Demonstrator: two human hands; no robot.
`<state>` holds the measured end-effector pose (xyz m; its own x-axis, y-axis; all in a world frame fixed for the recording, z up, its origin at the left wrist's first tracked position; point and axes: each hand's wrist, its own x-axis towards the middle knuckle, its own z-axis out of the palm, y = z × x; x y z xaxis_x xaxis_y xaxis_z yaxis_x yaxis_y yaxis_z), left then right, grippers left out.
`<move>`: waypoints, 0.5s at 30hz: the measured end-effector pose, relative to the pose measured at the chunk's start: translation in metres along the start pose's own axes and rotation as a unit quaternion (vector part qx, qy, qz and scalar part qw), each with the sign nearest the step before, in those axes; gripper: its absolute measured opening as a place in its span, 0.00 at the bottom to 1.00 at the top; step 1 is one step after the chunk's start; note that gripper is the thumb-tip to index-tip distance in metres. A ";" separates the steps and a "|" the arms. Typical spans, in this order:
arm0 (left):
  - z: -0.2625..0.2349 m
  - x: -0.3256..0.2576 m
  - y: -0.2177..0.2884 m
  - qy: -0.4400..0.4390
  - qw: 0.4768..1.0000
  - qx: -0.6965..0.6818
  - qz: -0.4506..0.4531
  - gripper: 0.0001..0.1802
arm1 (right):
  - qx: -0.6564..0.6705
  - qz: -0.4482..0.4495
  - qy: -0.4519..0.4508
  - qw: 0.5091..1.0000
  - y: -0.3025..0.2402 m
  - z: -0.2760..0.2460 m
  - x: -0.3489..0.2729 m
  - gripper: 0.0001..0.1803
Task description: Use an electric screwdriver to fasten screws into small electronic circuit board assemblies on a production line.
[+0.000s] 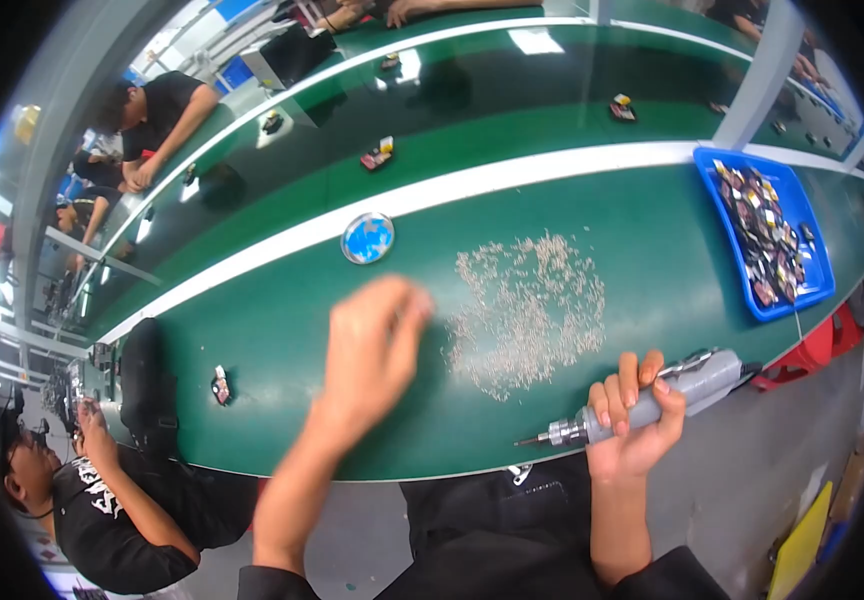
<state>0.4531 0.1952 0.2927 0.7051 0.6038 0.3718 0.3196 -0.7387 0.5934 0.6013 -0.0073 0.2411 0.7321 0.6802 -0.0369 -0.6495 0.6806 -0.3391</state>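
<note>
Right hand point(635, 420) grips grey electric screwdriver point(652, 400) at near edge of green surface point(282, 330), bit idle; left hand point(377, 340), blurred, fingers loosely bent, empty, reaches toward screw pile point(527, 310) mid-surface w/ no screw picked yet, no workpiece nearby

worktop point(252, 330): long green one with a white stripe down it
round tin point(368, 238): blue, sits right by the stripe
blue tray point(812, 215): far right, stuffed with small mixed-colour parts
black bag point(147, 385): at the left end of the worktop
small part point(221, 385): just beside the bag
co-worker point(102, 500): lower left, black shirt
red stool point(814, 352): under the tray end
</note>
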 end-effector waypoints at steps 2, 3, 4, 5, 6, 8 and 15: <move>-0.004 0.057 -0.027 0.069 0.996 0.038 -0.044 0.05 | 0.014 0.008 0.014 1.000 0.000 -0.002 -0.001 0.07; -0.006 0.083 -0.060 0.106 0.991 0.079 -0.008 0.07 | 0.018 0.015 -0.013 1.000 0.000 0.000 0.000 0.07; -0.009 0.103 -0.080 0.075 0.985 0.142 -0.068 0.10 | 0.020 0.021 -0.035 0.999 -0.001 0.001 0.001 0.06; -0.010 0.119 -0.096 0.017 0.972 0.199 -0.120 0.16 | 0.026 0.030 -0.031 0.999 0.000 0.001 0.003 0.07; -0.007 0.130 -0.110 0.021 0.971 0.206 -0.121 0.16 | 0.032 0.033 -0.034 0.998 0.000 0.002 0.005 0.07; 0.004 0.148 -0.130 0.009 0.945 0.289 -0.151 0.21 | 0.025 0.048 -0.027 0.998 0.000 0.001 0.008 0.07; 0.009 0.171 -0.156 -0.027 0.943 0.330 -0.027 0.19 | 0.031 0.081 -0.041 0.995 -0.003 -0.004 0.009 0.08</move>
<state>0.5296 0.4109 0.2580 0.7023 0.6429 0.3057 0.6678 -0.7437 0.0297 0.6110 -0.0039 0.2384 0.5997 0.8002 -0.0086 -0.7706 0.5746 -0.2757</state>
